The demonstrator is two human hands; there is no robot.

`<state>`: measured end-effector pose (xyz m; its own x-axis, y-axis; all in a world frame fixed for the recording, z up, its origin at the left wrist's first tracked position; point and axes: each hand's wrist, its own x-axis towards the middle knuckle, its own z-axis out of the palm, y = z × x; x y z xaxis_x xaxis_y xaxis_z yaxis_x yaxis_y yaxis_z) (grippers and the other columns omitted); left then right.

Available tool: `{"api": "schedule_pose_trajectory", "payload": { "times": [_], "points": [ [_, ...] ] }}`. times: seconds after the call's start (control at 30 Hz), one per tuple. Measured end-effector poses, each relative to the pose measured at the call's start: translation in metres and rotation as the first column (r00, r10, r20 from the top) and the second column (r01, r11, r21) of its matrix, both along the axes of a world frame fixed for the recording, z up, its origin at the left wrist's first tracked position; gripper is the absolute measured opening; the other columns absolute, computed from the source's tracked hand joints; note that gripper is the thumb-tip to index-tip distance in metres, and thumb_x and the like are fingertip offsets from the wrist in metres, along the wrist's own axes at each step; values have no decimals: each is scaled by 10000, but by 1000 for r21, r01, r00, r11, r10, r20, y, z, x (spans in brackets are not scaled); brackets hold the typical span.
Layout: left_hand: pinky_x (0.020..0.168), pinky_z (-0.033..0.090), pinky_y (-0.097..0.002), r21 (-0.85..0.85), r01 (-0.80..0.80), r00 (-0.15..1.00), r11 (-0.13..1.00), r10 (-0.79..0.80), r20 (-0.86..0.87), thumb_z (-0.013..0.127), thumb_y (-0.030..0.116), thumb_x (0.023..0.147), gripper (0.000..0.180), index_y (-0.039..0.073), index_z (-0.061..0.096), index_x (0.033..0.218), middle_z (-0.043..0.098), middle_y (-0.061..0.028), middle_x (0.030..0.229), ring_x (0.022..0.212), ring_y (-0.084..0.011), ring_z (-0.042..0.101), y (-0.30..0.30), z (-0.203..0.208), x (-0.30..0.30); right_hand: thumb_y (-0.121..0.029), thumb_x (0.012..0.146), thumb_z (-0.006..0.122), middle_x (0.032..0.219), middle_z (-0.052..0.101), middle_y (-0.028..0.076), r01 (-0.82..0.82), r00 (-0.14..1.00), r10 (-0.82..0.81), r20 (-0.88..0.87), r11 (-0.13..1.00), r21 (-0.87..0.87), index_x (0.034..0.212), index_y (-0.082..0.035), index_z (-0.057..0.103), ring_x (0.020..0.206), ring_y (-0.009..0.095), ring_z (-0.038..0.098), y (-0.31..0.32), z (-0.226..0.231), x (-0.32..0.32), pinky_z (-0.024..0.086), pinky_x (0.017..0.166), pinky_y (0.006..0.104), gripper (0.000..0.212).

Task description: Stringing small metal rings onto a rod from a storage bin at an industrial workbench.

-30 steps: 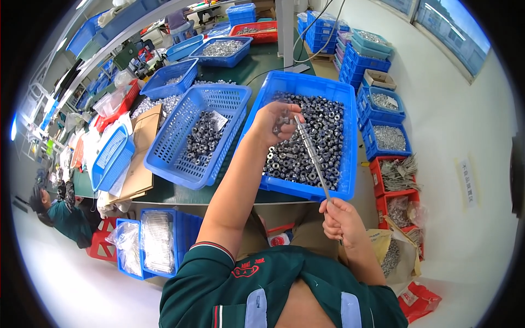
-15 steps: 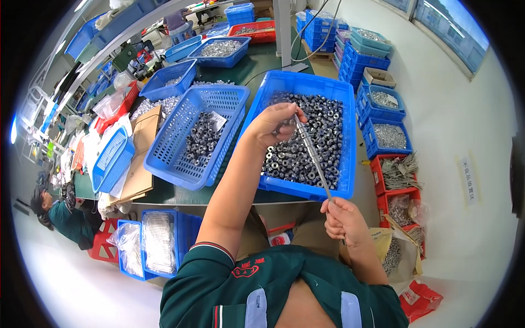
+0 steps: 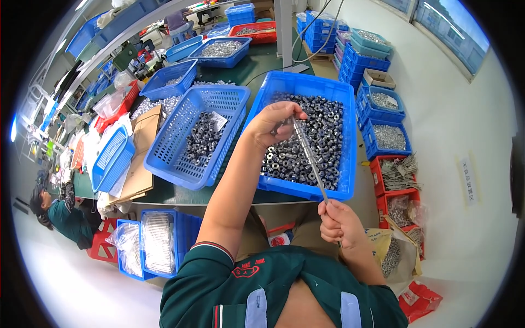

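Right now, a slim metal rod [image 3: 310, 157] strung with rings slants over the large blue tub [image 3: 350, 134] at the centre of the frame. The right hand [image 3: 340, 223], below the tub's front rim, is clamped on the rod's lower end. The left hand [image 3: 275, 124] curls at its upper end, above dark ring-shaped pieces [image 3: 320, 131]; I cannot tell whether it grips the rod or loose pieces. Tub and perforated blue basket [image 3: 174, 136] sit side by side on a green table [image 3: 268, 57], with flattened cardboard [image 3: 145, 158] farther left. A red tray [image 3: 268, 38] lies toward the top, near a white post [image 3: 284, 33]. Stacked blue crates [image 3: 373, 63] and red bins [image 3: 377, 180] line the white wall [image 3: 476, 109] at right, under an upper-right window [image 3: 451, 33]. At lower left, a co-worker [image 3: 68, 221] in green sits on a red stool [image 3: 104, 243].
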<state>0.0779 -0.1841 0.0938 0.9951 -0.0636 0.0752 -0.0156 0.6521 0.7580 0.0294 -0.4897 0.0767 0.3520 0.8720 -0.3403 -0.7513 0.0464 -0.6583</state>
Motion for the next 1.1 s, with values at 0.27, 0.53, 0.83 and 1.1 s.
{"api": "schedule_pose_trajectory", "payload": {
  "times": [0.27, 0.53, 0.83, 1.1],
  "points": [
    [366, 294, -176, 50, 108, 990, 993, -112, 82, 565, 183, 890, 275, 14, 557, 1106, 639, -129, 1023, 413, -54, 389, -7, 2, -1, -302, 962, 434, 502, 262, -62, -20, 991, 43, -125, 982, 186, 904, -76, 502, 370, 30, 227, 9, -1, 1, 189, 350, 197, 243],
    [400, 295, -170, -220, -35, 965, 975, -24, -260, 513, 323, 921, 362, -6, 509, 1070, 568, -124, 919, 514, -64, 409, 0, -9, 10, -273, 959, 448, 512, 274, -57, 87, 996, -88, 15, 994, 63, 886, -64, 502, 378, 31, 233, 16, 6, 7, 197, 347, 190, 228],
    [406, 369, -193, -434, -552, 786, 712, 271, -555, 459, -11, 864, 160, 0, 473, 1023, 557, -190, 1060, 550, -104, 520, 12, -11, 15, -250, 957, 450, 506, 279, -52, 85, 996, -85, -12, 996, 4, 886, -61, 499, 376, 38, 237, 10, 1, 1, 204, 343, 202, 207],
    [363, 308, -201, -232, -186, 965, 955, 133, -227, 525, 160, 885, 144, 24, 538, 931, 626, -146, 938, 484, -98, 442, -2, -2, 7, -230, 959, 445, 492, 287, -49, 70, 997, -69, 34, 997, -30, 887, -48, 502, 367, 40, 235, 6, 4, -2, 204, 342, 197, 204]
  ]
}}
